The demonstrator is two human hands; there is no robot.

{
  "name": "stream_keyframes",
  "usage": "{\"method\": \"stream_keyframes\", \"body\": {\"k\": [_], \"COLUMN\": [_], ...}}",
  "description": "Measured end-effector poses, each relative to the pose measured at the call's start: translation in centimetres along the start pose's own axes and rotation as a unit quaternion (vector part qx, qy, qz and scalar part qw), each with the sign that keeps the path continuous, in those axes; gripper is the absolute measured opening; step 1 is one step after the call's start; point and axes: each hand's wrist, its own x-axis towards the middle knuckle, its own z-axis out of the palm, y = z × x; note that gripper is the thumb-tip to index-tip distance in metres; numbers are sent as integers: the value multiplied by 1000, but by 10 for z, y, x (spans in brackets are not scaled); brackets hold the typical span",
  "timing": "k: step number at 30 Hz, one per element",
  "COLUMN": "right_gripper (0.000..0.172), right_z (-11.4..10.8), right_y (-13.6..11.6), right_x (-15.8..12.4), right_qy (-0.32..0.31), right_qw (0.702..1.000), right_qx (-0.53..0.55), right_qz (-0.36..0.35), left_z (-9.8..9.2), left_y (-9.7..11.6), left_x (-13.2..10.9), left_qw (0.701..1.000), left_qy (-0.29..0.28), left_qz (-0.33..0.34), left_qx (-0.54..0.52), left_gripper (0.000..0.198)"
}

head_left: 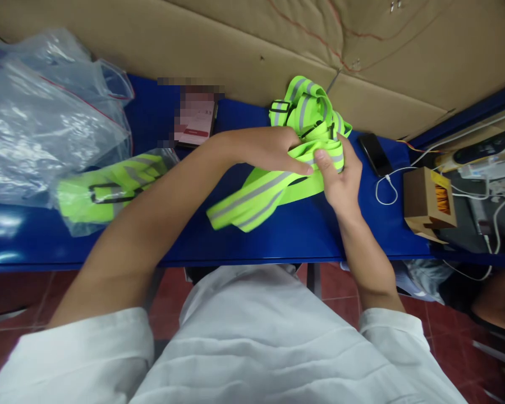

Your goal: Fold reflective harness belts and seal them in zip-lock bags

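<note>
Neon-yellow straps with grey reflective stripes, looking like a reflective harness (307, 115), lie bunched on the blue table, with a black buckle at the upper left of the bunch. My right hand (340, 174) grips a folded stretch of the strap, thumb on top. My left hand (284, 148) is closed on the same strap from the left, its fingertips partly hidden behind the webbing. A loose folded length hangs out from under my hands toward the lower left. Beyond my left forearm lies a clear bag (73, 221) with another folded neon harness (79, 196) inside.
Clear zip bags (46, 129) with red seams pile up at the left. A phone-like device (196, 120) with a lit screen and a black phone (375, 153) lie farther back. At right stand a small cardboard box (421, 199) and white cables. A brown padded panel (235, 45) borders the back.
</note>
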Motion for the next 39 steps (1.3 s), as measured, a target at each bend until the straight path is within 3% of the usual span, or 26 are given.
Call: {"method": "stream_keyframes", "body": {"k": [3,7,11,14,19,25,30,37,39], "right_gripper": [52,49,52,54,59,74,82,75,71], "right_z": [1,7,12,11,4,-2,-11,-7,-5], "right_y": [-1,3,7,3,-4,9,12,7,6], "right_x": [2,3,3,1,1,12,16,12,11], "right_qy": [-15,-40,-53,-75,-95,-64,-95,-102,-104], "right_qw": [999,995,989,982,968,983,982,974,968], "right_qx": [22,76,119,145,195,144,137,169,192], "right_qz": [20,50,69,94,125,99,92,113,122], "left_z": [1,1,1,-1,-8,-16,-18,-12,-13], "left_y": [0,-8,-18,-20,-16,-7,-4,-16,-17], "left_x": [-1,0,0,-1,-7,-10,-10,-3,-4], "left_qw": [999,996,982,977,976,984,989,990,990], "left_qy": [-6,-75,-175,-205,-207,-167,-138,-130,-116], "left_qz": [12,-14,3,14,7,3,15,4,28], "left_qx": [30,-52,-65,-54,-67,-56,-47,-61,-77], "left_gripper": [51,56,45,33,30,45,48,54,62]}}
